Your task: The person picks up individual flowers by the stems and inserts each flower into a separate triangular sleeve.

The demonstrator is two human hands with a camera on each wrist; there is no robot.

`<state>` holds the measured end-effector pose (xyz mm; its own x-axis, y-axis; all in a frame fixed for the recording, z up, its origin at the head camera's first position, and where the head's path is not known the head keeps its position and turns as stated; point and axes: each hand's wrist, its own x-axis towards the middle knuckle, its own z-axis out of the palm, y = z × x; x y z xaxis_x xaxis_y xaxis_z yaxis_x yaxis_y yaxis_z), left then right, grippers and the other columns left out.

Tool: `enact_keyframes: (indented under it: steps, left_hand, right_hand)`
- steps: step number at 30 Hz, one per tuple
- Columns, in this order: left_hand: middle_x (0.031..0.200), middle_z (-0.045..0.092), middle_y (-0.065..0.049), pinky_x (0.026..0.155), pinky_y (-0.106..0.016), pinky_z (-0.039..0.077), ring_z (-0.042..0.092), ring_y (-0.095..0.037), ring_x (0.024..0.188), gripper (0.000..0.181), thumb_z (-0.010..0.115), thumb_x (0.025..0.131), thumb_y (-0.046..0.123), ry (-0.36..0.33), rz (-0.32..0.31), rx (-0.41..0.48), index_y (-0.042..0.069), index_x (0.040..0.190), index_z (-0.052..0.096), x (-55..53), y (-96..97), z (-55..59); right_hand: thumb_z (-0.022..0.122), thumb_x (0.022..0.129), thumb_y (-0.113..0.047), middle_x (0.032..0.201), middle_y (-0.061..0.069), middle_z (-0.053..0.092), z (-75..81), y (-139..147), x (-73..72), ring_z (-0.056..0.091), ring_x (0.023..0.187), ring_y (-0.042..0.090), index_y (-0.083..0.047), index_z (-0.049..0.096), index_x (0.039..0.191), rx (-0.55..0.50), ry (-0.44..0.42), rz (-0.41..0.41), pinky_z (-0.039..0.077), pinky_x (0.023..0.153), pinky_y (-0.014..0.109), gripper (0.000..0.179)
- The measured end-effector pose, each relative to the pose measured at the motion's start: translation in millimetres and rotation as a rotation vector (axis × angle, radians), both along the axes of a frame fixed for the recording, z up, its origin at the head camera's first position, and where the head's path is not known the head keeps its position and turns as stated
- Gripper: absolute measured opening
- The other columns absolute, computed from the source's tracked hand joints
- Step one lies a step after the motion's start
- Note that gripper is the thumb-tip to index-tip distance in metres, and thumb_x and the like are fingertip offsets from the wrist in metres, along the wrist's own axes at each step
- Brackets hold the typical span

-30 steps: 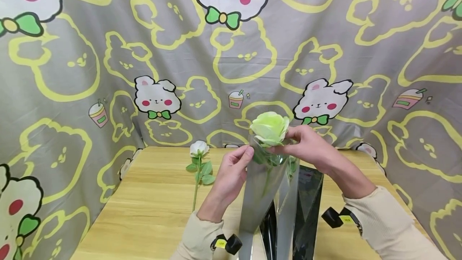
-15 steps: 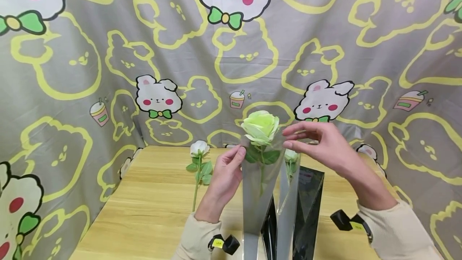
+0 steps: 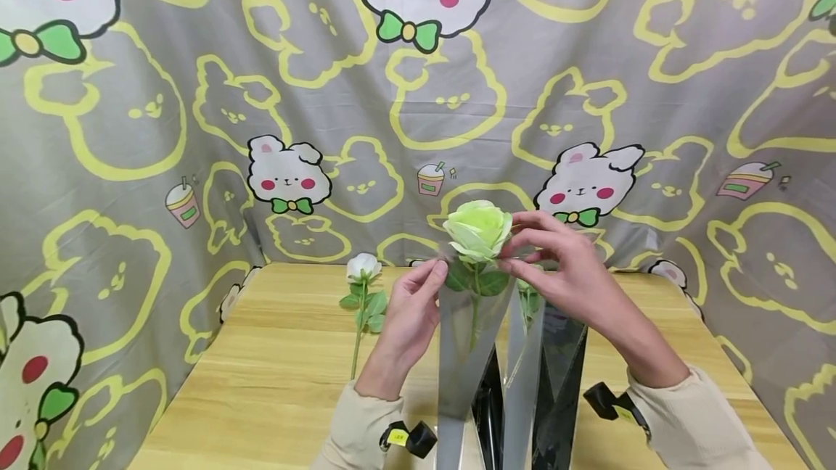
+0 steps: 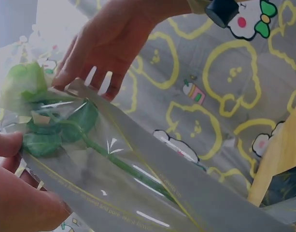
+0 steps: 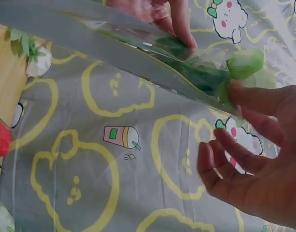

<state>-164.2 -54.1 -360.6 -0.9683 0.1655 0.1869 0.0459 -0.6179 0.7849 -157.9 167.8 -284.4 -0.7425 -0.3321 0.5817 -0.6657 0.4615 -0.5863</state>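
Note:
In the head view a light green artificial rose (image 3: 478, 231) stands upright in a clear flower sleeve (image 3: 460, 368) with grey edges. Its bloom rises above the sleeve's mouth, and its leaves and stem show through the film. My left hand (image 3: 413, 318) pinches the sleeve's left upper edge between thumb and fingers. At the opposite upper edge, right beside the bloom, my right hand (image 3: 568, 274) pinches the film with thumb and forefinger; its other fingers are spread loosely in the right wrist view. The sleeve's lower end runs out of the head view.
A white rose (image 3: 363, 267) with a leafy stem lies on the wooden table (image 3: 261, 354) to the left. Right of the held sleeve lie another sleeved rose (image 3: 527, 296) and dark wrapping (image 3: 562, 376). A red flower (image 5: 0, 140) shows in the right wrist view. Patterned cloth (image 3: 451, 114) hangs behind.
My right hand drew away from the bloom to the right, then came back to the sleeve's right edge. The rose and sleeve shifted slightly left, then slightly right. My left hand kept its grip.

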Motion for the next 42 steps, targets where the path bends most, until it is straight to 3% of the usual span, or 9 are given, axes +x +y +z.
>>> enact_keyframes:
  steps: [6,13,20,26,30,35,39,42]
  left_hand:
    - [0.093,0.064,0.008,0.077,-0.019,0.047,0.056,-0.006,0.087,0.036,0.051,0.106,0.002,-0.021,0.008,-0.003,0.021,0.093,0.079,-1.4,0.8,-1.2]
    - [0.095,0.062,0.006,0.069,-0.022,0.048,0.057,-0.007,0.084,0.03,0.053,0.107,0.007,-0.051,-0.035,-0.028,0.021,0.096,0.078,1.1,0.5,0.3]
    - [0.097,0.061,0.004,0.069,-0.023,0.048,0.057,-0.008,0.086,0.029,0.054,0.107,0.008,-0.054,-0.03,-0.059,0.019,0.097,0.078,4.1,2.8,4.0]
    - [0.096,0.061,0.005,0.071,-0.025,0.05,0.057,-0.009,0.086,0.028,0.053,0.107,0.008,-0.048,-0.048,-0.087,0.02,0.097,0.077,4.2,4.0,4.3]
    - [0.097,0.06,0.005,0.075,-0.026,0.046,0.056,-0.01,0.089,0.026,0.053,0.107,0.008,-0.027,-0.061,-0.106,0.019,0.101,0.076,5.1,2.4,5.1]
    - [0.095,0.059,0.005,0.075,-0.027,0.046,0.056,-0.01,0.088,0.028,0.049,0.108,0.007,0.008,-0.077,-0.087,0.019,0.101,0.073,6.6,-1.1,8.6]
    - [0.091,0.062,0.007,0.072,-0.024,0.046,0.057,-0.008,0.085,0.037,0.047,0.109,0.005,0.064,-0.058,-0.037,0.021,0.093,0.076,5.1,-5.8,17.5]
    - [0.093,0.061,0.008,0.07,-0.021,0.044,0.056,-0.006,0.084,0.039,0.047,0.108,0.004,0.118,-0.03,-0.022,0.023,0.093,0.078,4.1,-11.9,26.5]
  right_hand:
    - [0.083,0.086,-0.004,0.13,0.01,0.061,3.7,-4,-0.4,0.058,0.121,0.03,-0.013,0.074,0.089,0.035,-0.103,-0.017,0.059,0.083,0.044,0.013]
    - [0.084,0.083,0.0,0.141,0.008,0.056,1.2,-2,1.3,0.053,0.13,0.03,-0.018,0.074,0.087,0.032,0.072,0.023,0.044,0.099,0.051,0.021]
    - [0.089,0.081,-0.011,0.147,0.009,0.053,-1.3,-7,0.6,0.046,0.138,0.035,-0.021,0.075,0.085,0.017,0.039,-0.011,0.036,0.105,0.062,0.017]
    - [0.085,0.083,-0.002,0.153,0.007,0.048,-5.7,-6,3.0,0.037,0.145,0.034,-0.022,0.078,0.088,-0.013,0.086,0.029,0.031,0.108,0.066,0.022]
    - [0.083,0.083,0.003,0.154,0.005,0.047,-8.5,-5,3.1,0.039,0.144,0.031,-0.02,0.077,0.09,-0.04,0.116,0.043,0.033,0.107,0.063,0.024]
    - [0.083,0.083,0.005,0.149,0.005,0.051,-11.9,-8,3.5,0.046,0.138,0.026,-0.013,0.077,0.097,-0.133,0.139,-0.02,0.04,0.107,0.046,0.024]
    - [0.081,0.085,0.003,0.142,0.006,0.057,-12.4,-4,6.1,0.052,0.131,0.018,-0.004,0.074,0.109,-0.272,0.05,-0.069,0.049,0.098,0.025,0.026]
    - [0.077,0.09,0.001,0.136,0.007,0.061,-10.4,0,7.8,0.054,0.129,0.015,0.0,0.073,0.11,-0.323,-0.047,-0.072,0.051,0.093,0.019,0.02]
